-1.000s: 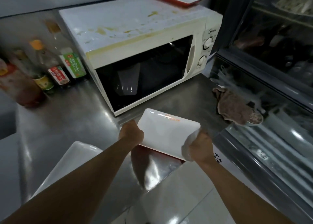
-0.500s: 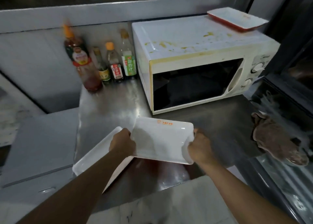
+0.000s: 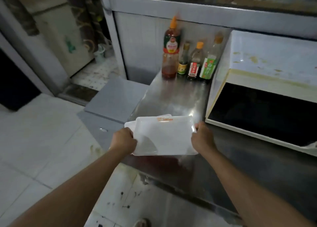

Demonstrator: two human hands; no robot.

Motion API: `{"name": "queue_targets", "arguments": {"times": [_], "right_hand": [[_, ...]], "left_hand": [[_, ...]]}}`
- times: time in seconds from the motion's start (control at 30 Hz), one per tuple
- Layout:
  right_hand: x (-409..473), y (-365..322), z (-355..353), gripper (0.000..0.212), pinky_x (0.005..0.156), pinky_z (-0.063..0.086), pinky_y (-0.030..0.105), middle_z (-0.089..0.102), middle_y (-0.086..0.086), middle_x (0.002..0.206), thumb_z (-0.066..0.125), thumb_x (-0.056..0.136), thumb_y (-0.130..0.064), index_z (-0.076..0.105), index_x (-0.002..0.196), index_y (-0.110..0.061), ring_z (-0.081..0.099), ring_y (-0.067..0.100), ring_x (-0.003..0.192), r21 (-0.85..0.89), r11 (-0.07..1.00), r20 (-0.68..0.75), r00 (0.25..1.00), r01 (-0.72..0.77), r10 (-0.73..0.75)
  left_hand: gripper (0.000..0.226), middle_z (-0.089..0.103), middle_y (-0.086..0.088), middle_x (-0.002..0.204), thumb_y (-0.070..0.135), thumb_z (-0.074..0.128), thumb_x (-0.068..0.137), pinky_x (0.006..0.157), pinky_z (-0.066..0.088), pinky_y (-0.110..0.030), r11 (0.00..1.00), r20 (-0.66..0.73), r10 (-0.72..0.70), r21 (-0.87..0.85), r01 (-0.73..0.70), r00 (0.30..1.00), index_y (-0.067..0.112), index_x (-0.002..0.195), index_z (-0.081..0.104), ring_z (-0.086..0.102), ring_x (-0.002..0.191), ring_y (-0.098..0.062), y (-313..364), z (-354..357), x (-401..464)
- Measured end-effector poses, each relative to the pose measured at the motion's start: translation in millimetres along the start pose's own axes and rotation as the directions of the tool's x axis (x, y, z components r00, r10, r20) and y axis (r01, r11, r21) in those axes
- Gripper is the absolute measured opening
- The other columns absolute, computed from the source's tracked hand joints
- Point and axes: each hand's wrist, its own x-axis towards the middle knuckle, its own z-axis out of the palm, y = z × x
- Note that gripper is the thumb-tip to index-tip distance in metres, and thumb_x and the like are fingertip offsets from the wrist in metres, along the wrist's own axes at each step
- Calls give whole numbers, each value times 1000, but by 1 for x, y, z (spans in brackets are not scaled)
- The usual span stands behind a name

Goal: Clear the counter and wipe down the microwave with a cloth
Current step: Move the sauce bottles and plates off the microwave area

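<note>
Head view: left hand (image 3: 123, 140) and right hand (image 3: 202, 137) each grip the white tray (image 3: 164, 137), seemingly above another tray (image 3: 129, 125).

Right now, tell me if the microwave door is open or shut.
Shut. The microwave has its dark door lying flush with the cream front frame, with no gap showing.

My only view: head camera, wide-angle, looking forward and down from standing height over shiny steel counter (image 3: 173, 96). Both forearms enter from 6 o'clock. Stained white microwave (image 3: 267, 82) cropped at 3 o'clock; pale tiled floor (image 3: 34, 141) at 9.
</note>
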Motion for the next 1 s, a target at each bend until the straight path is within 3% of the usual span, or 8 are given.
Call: {"name": "queue_targets", "arguments": {"times": [0.2, 0.33, 0.53, 0.73, 0.9, 1.0], "right_hand": [[32, -25, 33, 22, 75, 41, 32, 61, 17, 109, 47, 84, 4, 54, 104, 0, 56, 35, 102, -44, 994, 23, 995, 102, -101], [46, -29, 52, 22, 71, 38, 31, 60, 17, 106, 46, 82, 5, 54, 101, -1, 55, 34, 98, -50, 991, 56, 991, 125, -122], [55, -29, 69, 22, 72, 38, 30, 58, 14, 110, 49, 84, 2, 52, 105, -4, 55, 31, 100, -97, 990, 95, 991, 103, -94], [57, -25, 77, 27, 78, 43, 34, 54, 14, 115, 48, 84, 3, 51, 110, -4, 54, 31, 103, -120, 991, 95, 994, 63, -52], [60, -21, 78, 26, 84, 45, 37, 52, 14, 117, 49, 85, 2, 51, 111, -5, 54, 31, 102, -137, 988, 68, 996, 66, -57], [62, -20, 80, 23, 82, 44, 36, 51, 14, 116, 49, 87, 0, 52, 109, -6, 54, 30, 100, -132, 988, 56, 996, 82, -75]], "left_hand": [[10, 69, -12, 89, 11, 59, 76, 66, 41, -26, 994, -52, -96, -57, 93, 994, 15, 70, 53, 62, 90, -32, -24, 2, 9], [3, 65, -8, 86, 14, 59, 79, 66, 41, -26, 991, -62, -129, -42, 127, 990, 13, 80, 57, 62, 90, -29, -35, 11, 22], [3, 66, -6, 92, 16, 58, 79, 67, 35, -24, 994, -60, -103, 29, 105, 993, 15, 80, 55, 61, 90, -26, -46, 19, 36], [18, 66, -3, 95, 21, 60, 79, 66, 28, -23, 992, -67, -104, 70, 109, 992, 13, 96, 61, 59, 92, -23, -45, 22, 41], [10, 67, -2, 85, 19, 62, 80, 48, 19, -17, 994, -63, -93, 54, 96, 994, 12, 87, 63, 47, 62, -11, -41, 23, 37], [9, 66, -1, 80, 18, 62, 80, 46, 17, -16, 994, -68, -94, 48, 97, 993, 12, 87, 63, 43, 57, -8, -40, 22, 35]]}}
